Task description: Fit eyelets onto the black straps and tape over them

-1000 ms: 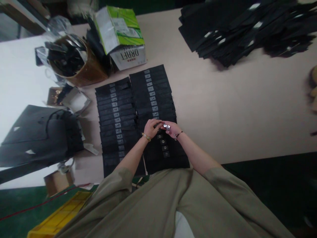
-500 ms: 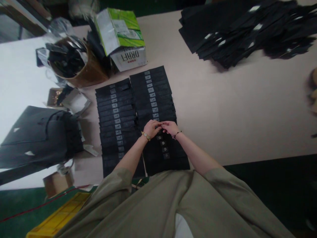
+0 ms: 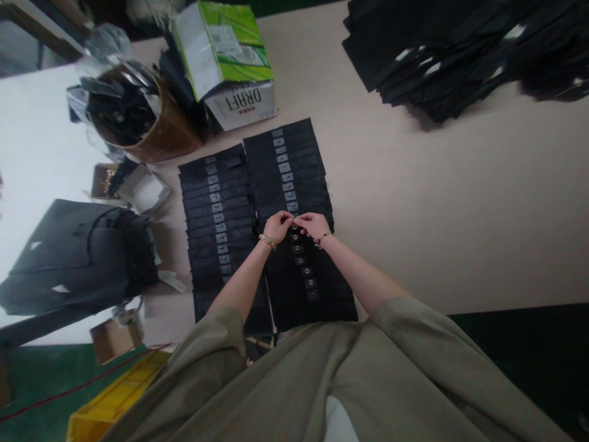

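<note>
Two columns of overlapping black flat packets lie on the beige table (image 3: 437,202) in front of me, a left column (image 3: 218,227) and a right column (image 3: 289,178), each packet with a small silver square in its middle. My left hand (image 3: 276,227) and my right hand (image 3: 313,224) meet over the right column, fingertips pinched together on one packet's middle. What they pinch is too small to make out. The packets nearer to me in that column carry small round studs (image 3: 307,279).
A green and white carton (image 3: 225,61) and a brown tub of black pieces (image 3: 133,116) stand at the back left. A heap of black packets (image 3: 460,55) fills the back right. Black bags (image 3: 69,258) lie at left, with a yellow crate (image 3: 110,402) below.
Both hands have moved a little farther up the right column. A shiny piece seen between the fingers one second ago no longer shows. The view has shifted slightly.
</note>
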Demonstrator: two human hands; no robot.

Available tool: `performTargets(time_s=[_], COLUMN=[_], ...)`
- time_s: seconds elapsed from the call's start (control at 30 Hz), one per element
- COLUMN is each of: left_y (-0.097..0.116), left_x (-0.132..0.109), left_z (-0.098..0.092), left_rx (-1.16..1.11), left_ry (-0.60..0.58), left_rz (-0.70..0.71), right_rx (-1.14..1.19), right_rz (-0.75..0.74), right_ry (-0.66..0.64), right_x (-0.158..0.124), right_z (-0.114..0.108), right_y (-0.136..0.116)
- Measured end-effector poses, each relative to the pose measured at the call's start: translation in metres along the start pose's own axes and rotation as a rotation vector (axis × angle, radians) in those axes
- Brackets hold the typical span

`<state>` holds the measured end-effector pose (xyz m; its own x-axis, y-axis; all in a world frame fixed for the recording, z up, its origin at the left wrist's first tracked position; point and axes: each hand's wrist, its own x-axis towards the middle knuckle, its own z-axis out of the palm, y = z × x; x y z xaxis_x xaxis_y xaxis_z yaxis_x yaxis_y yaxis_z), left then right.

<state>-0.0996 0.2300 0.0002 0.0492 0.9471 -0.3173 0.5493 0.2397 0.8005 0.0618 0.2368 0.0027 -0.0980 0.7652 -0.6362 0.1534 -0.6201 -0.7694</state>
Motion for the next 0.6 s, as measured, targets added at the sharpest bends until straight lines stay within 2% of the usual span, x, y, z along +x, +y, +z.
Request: performTargets(time_s=[0.1, 0.2, 0.3, 0.5, 0.6], left_y=[0.003, 0.009, 0.017, 0.038, 0.043], left_x=[0.011, 0.019, 0.024, 0.03, 0.034], left_z=[0.002, 0.004, 0.006, 0.008, 0.006], left_rx=[0.229, 0.451, 0.637, 0.833, 0.857], left_ry=[0.025, -0.031, -0.103, -0.229, -0.279], left_rz=[-0.047, 0.001, 0.059, 0.132, 0.169], right_rx=[0.065, 0.202, 0.276, 0.355, 0.356], right_rz=[0.039, 0.086, 0.097, 0.102, 0.098], right_ry=[0.04, 0.053, 0.003, -0.061, -0.076], right_x=[0.009, 0.015, 0.016, 0.016, 0.017], right_z=[-0.003, -0.008, -0.012, -0.016, -0.017], right_y=[0.005, 0.012, 0.018, 0.022, 0.024])
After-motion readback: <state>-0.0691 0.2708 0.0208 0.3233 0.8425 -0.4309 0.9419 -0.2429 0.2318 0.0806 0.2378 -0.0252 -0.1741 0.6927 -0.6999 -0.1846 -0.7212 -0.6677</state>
